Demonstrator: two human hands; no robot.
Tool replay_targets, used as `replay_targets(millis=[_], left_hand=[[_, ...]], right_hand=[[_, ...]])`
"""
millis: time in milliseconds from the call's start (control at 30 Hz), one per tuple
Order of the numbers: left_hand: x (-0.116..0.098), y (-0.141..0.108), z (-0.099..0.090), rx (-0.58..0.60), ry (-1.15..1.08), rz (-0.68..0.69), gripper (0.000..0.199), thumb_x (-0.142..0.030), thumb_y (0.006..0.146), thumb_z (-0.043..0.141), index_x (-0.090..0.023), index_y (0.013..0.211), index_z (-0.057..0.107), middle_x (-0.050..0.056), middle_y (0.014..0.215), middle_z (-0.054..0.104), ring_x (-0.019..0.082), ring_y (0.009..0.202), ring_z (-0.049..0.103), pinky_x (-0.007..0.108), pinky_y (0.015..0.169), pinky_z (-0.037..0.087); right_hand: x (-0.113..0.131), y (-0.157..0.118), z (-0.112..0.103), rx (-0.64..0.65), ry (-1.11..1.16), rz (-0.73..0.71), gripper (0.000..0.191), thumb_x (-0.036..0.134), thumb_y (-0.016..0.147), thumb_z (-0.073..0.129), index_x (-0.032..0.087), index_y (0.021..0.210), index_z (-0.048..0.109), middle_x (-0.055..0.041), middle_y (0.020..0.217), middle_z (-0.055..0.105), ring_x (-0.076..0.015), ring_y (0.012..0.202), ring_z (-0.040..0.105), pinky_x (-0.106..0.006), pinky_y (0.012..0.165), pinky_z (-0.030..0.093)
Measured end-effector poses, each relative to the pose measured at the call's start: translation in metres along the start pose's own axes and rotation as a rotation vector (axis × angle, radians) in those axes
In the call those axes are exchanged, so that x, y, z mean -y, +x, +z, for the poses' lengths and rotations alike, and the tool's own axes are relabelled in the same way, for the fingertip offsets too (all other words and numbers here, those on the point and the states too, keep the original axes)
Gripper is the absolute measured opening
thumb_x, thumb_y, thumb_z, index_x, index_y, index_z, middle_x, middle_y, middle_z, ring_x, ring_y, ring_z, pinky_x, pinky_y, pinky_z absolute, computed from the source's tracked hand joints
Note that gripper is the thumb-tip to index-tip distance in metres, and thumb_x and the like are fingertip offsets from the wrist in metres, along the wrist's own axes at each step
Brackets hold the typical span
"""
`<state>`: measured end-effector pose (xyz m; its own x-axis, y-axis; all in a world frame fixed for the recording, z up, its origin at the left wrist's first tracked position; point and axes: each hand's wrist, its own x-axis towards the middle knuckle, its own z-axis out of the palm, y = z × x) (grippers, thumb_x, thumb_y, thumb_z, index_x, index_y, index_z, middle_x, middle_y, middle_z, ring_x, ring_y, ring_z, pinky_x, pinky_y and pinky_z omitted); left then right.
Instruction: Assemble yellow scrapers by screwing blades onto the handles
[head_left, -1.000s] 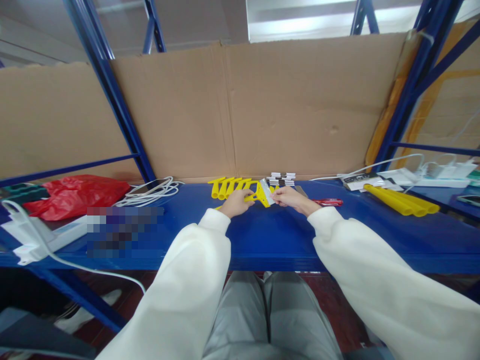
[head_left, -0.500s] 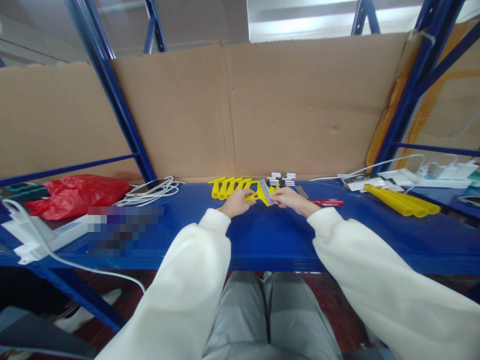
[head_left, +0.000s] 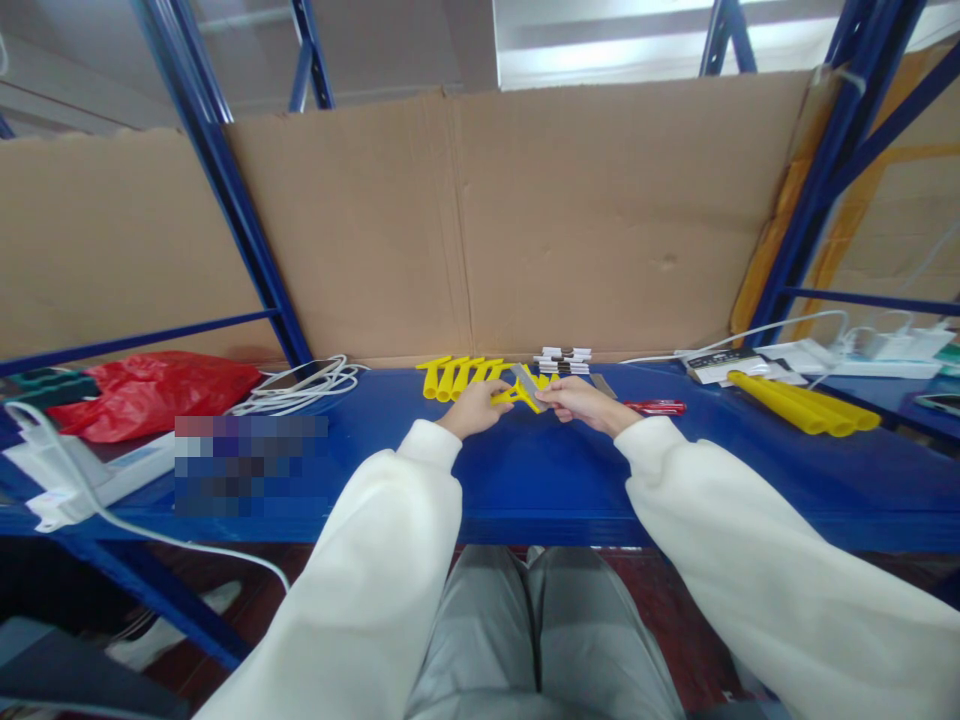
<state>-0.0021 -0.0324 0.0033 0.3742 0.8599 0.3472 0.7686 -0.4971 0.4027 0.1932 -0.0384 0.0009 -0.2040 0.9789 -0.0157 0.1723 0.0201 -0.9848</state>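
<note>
My left hand is closed on the yellow stem of a scraper-like tool, over the blue table. A flat grey metal blade lies along the tool's wide head. The fingertips of my right hand pinch the blade's lower right end. Behind my left hand several yellow tool pieces stand in a row, some partly hidden. Stacked white and black pieces are behind my right hand, and a thin grey plate lies just beyond it.
A red screwdriver lies right of my right hand. Farther right are yellow tubes and a white-black packet. At left are a red bag, coiled white cable and a power strip. Cardboard closes the back.
The tool and blade have tilted slightly between my hands, with the blade's upper end shifted left. Both hands keep their hold and have hardly moved.
</note>
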Motion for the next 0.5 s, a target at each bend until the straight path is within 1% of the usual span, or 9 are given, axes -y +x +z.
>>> replay_targets(millis=[133, 267, 367, 500], left_hand=[[0.0013, 0.0004, 0.0008, 0.006, -0.001, -0.004, 0.039, -0.021, 0.085, 0.065, -0.012, 0.122, 0.067, 0.013, 0.127, 0.068, 0.025, 0.118, 0.062, 0.038, 0.106, 0.045], [0.0041, 0.0015, 0.0023, -0.005, 0.022, 0.001, 0.037, -0.023, 0.084, 0.066, -0.016, 0.12, 0.068, 0.011, 0.123, 0.069, 0.025, 0.116, 0.063, 0.04, 0.106, 0.045], [0.0042, 0.0012, 0.0029, -0.011, 0.043, 0.0, 0.035, -0.023, 0.084, 0.066, -0.018, 0.119, 0.068, 0.009, 0.12, 0.07, 0.026, 0.113, 0.064, 0.042, 0.106, 0.045], [0.0012, -0.0014, 0.0031, 0.003, 0.049, -0.017, 0.037, -0.022, 0.085, 0.065, -0.017, 0.122, 0.066, 0.01, 0.118, 0.071, 0.026, 0.111, 0.065, 0.041, 0.104, 0.047]], right_hand=[[-0.0009, 0.0005, 0.0002, -0.022, -0.031, -0.002, 0.023, 0.015, 0.081, 0.067, 0.015, 0.064, 0.052, 0.0078, 0.05, 0.039, -0.0026, 0.041, 0.029, -0.017, 0.04, 0.019], [0.0001, 0.0001, 0.0018, -0.015, -0.045, 0.009, 0.03, 0.012, 0.082, 0.064, 0.018, 0.06, 0.044, 0.0081, 0.048, 0.037, -0.0029, 0.039, 0.029, -0.018, 0.039, 0.017], [0.0012, -0.0014, 0.0026, -0.008, -0.061, 0.015, 0.029, 0.01, 0.083, 0.059, 0.018, 0.061, 0.043, 0.0083, 0.048, 0.037, -0.0029, 0.039, 0.029, -0.017, 0.039, 0.017], [0.0024, -0.004, 0.0033, 0.006, -0.085, 0.01, 0.026, 0.009, 0.081, 0.058, 0.018, 0.061, 0.044, 0.0087, 0.047, 0.036, -0.0033, 0.04, 0.029, -0.017, 0.04, 0.017]])
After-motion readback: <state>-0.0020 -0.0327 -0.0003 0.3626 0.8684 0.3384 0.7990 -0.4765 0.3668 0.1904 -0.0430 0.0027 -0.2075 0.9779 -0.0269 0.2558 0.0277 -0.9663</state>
